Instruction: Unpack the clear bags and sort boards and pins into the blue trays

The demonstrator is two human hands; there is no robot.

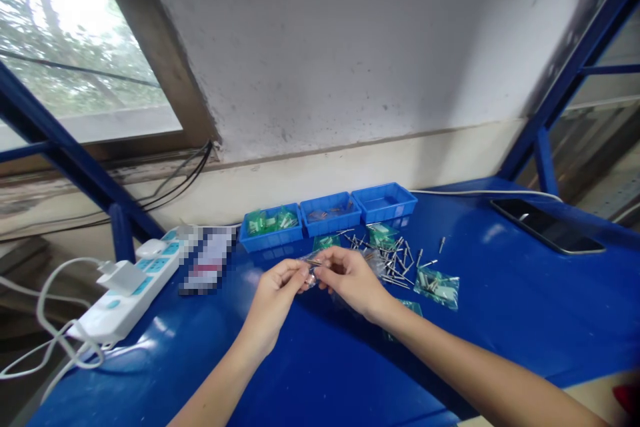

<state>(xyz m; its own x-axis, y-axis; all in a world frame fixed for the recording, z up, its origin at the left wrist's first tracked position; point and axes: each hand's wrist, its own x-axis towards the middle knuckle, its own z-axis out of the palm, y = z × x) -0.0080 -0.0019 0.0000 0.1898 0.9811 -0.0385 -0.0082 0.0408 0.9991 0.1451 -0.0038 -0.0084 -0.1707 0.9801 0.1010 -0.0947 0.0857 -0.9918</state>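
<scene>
My left hand (281,290) and my right hand (350,278) meet over the blue table, both pinching a small clear plastic bag (311,267) that seems to have thin metal pieces in it. Fingertips cover much of the bag. Just beyond my right hand lies a loose pile of metal rods (397,260). Around the pile are green bags, one at its right (440,288) with small parts inside, one behind it (383,235) and another to the left (326,242). A further green bag (411,308) is partly hidden by my right forearm.
Along the wall stand three blue bins: the left (273,230) with green bags, the middle (331,213) with small items, the right (384,202). A power strip (125,293) with cables is at left, a phone (547,225) at right. The blue table (505,293) extends beneath.
</scene>
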